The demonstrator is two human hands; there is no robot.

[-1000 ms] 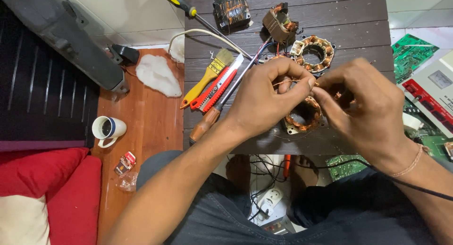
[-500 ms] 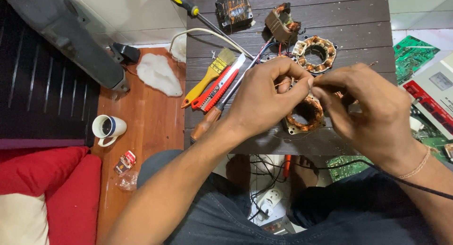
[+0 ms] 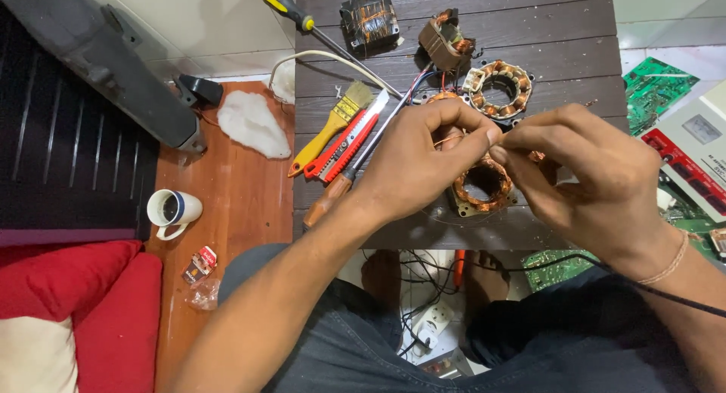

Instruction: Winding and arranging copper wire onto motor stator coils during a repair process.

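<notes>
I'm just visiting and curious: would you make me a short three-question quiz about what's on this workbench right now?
1. True or false: both hands meet above the copper-wound coil ring that lies on the dark table.
2. Which lies nearest the left hand? A) the mug B) the red utility knife C) the green circuit board
3. Fill in: the paintbrush has a ____ handle.

Key
1. True: the left hand and right hand pinch together just over it, seemingly on a fine wire too thin to make out.
2. B
3. yellow
</notes>
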